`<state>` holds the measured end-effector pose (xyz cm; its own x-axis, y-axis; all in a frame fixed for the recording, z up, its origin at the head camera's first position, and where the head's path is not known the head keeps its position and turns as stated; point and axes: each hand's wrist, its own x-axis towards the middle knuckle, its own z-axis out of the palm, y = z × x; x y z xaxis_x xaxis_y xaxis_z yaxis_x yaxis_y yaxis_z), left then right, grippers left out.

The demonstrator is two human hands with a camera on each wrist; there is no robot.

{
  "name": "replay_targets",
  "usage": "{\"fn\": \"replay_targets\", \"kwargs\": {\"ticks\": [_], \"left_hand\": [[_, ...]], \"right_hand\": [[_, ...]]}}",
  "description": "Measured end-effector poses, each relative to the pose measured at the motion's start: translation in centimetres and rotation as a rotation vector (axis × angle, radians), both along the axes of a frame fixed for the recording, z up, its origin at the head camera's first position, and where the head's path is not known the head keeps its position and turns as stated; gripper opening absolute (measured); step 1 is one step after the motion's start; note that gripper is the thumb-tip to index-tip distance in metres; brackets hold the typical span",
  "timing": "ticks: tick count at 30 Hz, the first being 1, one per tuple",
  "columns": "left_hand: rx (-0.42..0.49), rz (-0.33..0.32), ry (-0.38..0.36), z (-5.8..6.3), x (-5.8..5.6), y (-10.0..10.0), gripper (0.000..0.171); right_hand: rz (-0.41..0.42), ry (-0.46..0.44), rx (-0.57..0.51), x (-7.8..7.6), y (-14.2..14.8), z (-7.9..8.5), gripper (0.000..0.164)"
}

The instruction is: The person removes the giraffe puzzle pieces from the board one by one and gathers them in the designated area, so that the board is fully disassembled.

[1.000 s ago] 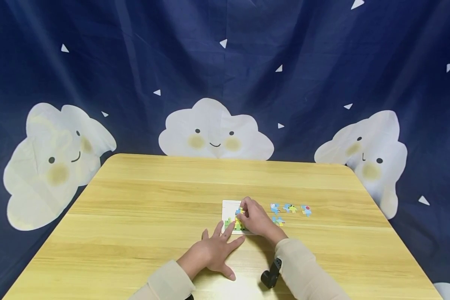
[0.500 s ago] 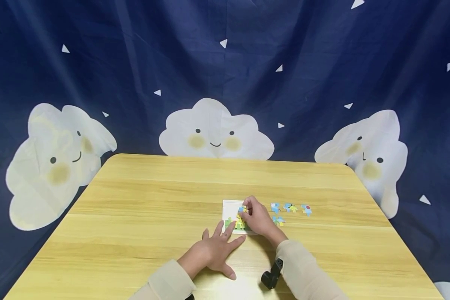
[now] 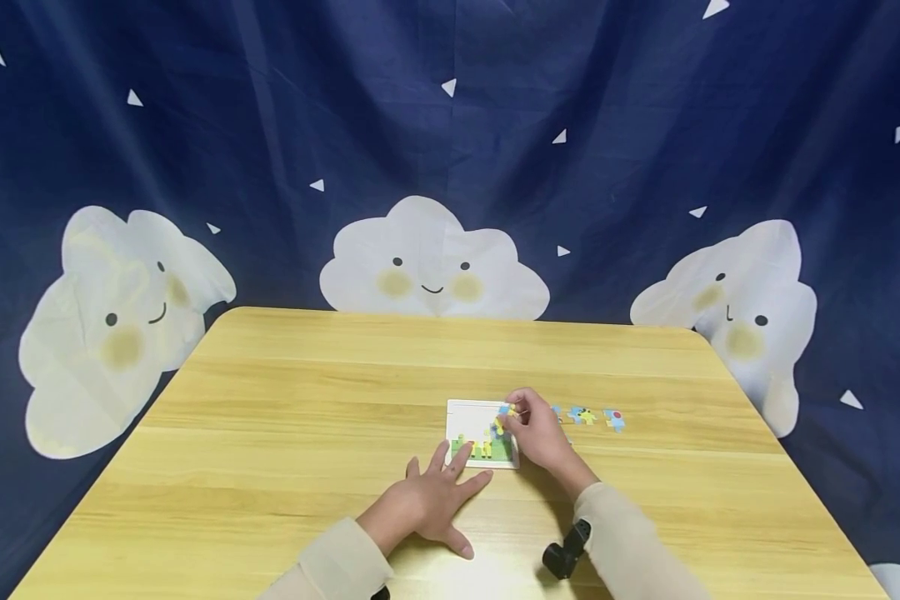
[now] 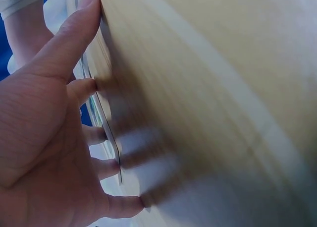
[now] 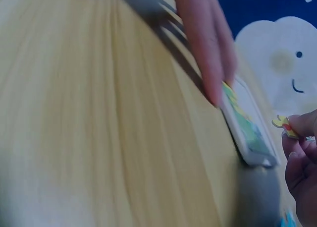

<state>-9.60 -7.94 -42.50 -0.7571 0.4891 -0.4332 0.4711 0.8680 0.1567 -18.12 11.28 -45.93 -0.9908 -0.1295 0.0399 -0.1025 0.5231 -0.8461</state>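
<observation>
A white-rimmed puzzle tray [image 3: 468, 412] lies on the table, with green and yellow pieces fitted along its near side. My right hand [image 3: 537, 432] is over the tray's right part and pinches a blue-and-yellow puzzle piece [image 3: 504, 414] between thumb and fingers. In the right wrist view this puzzle piece [image 5: 285, 125] is raised off the tray, with a red spot on its yellow part. My left hand [image 3: 429, 504] is spread, its fingertips at the tray's near left edge. From the left wrist, the left fingers [image 4: 101, 167] show straight along that edge.
Right of the tray lie loose puzzle pieces, one blue and yellow [image 3: 585, 415] and one blue with a red dot [image 3: 612, 418]. Others are partly hidden behind my right hand. The wooden table [image 3: 270, 400] ends at a dark blue curtain [image 3: 390, 100] with clouds.
My right hand has moved right with the puzzle piece, from the tray's middle toward its right side, uncovering more green pieces and covering some loose ones. My left hand has stayed in place.
</observation>
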Motion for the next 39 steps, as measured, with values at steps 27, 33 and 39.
{"fn": "replay_targets", "kwargs": {"ticks": [27, 33, 39], "left_hand": [[0.049, 0.032, -0.028, 0.3, 0.1, 0.1, 0.099], [0.040, 0.035, -0.025, 0.3, 0.0, 0.2, 0.099], [0.028, 0.034, -0.020, 0.2, 0.1, 0.3, 0.100]], "right_hand": [[-0.075, -0.031, 0.247, 2.5, 11.7, 0.0, 0.029], [-0.090, -0.037, 0.285, 2.1, 11.9, -0.1, 0.034], [-0.105, -0.056, 0.282, 1.9, 11.7, -0.1, 0.034]]}}
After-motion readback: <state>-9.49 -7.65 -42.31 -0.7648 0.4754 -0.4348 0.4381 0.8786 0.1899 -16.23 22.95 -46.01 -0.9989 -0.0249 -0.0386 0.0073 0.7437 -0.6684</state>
